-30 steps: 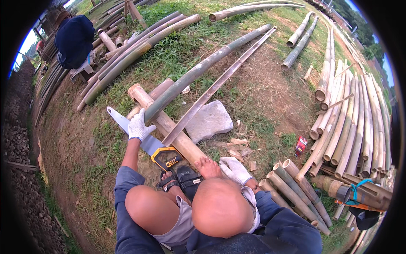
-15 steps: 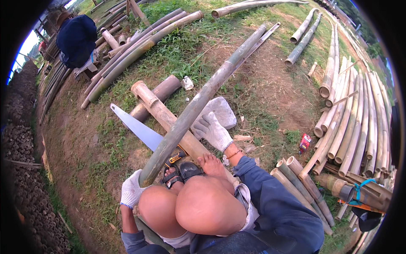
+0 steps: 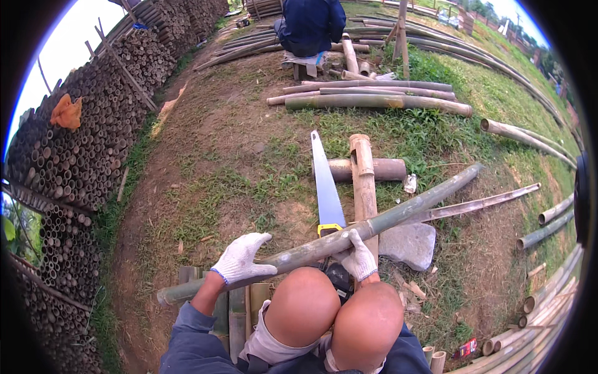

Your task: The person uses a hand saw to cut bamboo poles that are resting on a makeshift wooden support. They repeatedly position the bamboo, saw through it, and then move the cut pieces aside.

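A long greenish-grey bamboo pole (image 3: 311,250) lies slantwise across my knees, its far end raised to the right. My right hand (image 3: 356,257), in a white knit glove, closes around the pole just past the knees. My left hand (image 3: 242,258), gloved too, rests against the pole further left with fingers and thumb stretched apart. Beyond the pole a handsaw (image 3: 326,187) with a yellow and black handle lies on the ground. Beside it, a notched bamboo piece (image 3: 363,187) rests over a thick brown bamboo log (image 3: 390,169).
A flat grey stone (image 3: 408,244) and a split bamboo strip (image 3: 476,203) lie to the right. Bamboo poles (image 3: 380,101) lie ahead, near a seated person (image 3: 309,28) in dark blue. Stacked cut bamboo (image 3: 81,149) fills the left; more poles (image 3: 548,311) lie at lower right.
The view has swung left. My right hand, earlier open above the stone, now grips the pole. My left hand has left the pole's near end, which now extends leftward past it.
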Demonstrator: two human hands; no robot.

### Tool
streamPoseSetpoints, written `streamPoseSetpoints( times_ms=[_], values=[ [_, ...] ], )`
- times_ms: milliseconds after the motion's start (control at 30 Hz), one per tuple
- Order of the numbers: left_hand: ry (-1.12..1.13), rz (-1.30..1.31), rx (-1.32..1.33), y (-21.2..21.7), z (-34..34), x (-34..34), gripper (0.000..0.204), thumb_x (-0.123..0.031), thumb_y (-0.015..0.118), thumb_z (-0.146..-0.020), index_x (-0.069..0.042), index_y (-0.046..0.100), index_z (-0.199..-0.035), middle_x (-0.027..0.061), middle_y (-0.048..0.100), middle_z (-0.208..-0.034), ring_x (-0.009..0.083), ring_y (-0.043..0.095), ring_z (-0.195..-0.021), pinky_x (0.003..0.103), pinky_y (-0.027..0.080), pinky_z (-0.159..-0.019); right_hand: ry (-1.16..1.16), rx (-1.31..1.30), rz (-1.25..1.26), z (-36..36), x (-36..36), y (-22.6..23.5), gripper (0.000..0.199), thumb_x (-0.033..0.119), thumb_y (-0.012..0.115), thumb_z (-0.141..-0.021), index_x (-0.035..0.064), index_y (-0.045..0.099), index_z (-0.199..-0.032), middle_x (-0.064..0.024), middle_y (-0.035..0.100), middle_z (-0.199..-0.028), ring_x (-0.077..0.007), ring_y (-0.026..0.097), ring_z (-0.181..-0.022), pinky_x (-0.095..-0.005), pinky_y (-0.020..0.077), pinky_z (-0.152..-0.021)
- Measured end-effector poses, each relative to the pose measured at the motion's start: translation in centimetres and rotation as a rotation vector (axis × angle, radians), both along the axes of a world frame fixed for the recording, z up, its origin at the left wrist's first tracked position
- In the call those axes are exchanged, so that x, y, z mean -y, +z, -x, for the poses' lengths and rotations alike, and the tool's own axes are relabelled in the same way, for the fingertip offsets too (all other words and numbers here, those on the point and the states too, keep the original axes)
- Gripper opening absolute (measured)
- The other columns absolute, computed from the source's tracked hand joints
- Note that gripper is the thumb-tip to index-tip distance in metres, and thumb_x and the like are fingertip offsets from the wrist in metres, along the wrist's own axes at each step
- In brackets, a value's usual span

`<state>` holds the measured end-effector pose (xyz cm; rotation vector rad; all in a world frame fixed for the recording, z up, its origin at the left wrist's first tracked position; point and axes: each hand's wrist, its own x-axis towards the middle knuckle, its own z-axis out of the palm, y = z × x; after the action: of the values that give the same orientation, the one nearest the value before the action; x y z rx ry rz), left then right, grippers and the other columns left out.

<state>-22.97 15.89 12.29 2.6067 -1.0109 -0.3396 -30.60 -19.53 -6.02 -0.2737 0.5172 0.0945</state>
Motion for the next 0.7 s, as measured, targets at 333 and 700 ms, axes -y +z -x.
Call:
streamPoseSetpoints(
  times_ms=[333,700],
  values=[
    [-0.096,0.019,-0.268,-8.8,-3.4,24.1,0.107,-0.068,0.092,-0.077,-0.005,0.055,-0.155,0.0297,0.073,-0.137,0.0478,0.073,-0.124,0.057,0.058,-0.106,0.656,0.103,0.053,2.8,-7.5,-3.0,0.044,0.027,0.072,-0.114,0.0046,0.062,-0.151,-0.0164,0.069,-0.149,-0.0339,0.063,-0.143,-0.0556,0.0457,-0.129],
    [0.192,0.115,-0.204,-9.5,-0.9,12.9,0.090,-0.053,0.085,-0.084,-0.012,0.053,-0.157,0.0260,0.080,-0.125,0.0465,0.078,-0.115,0.056,0.061,-0.099,0.720,0.067,0.201,5.2,-5.9,-2.2,0.046,0.031,0.072,-0.113,0.0077,0.063,-0.151,-0.0140,0.070,-0.148,-0.0318,0.065,-0.139,-0.0537,0.0475,-0.125]
  ],
)
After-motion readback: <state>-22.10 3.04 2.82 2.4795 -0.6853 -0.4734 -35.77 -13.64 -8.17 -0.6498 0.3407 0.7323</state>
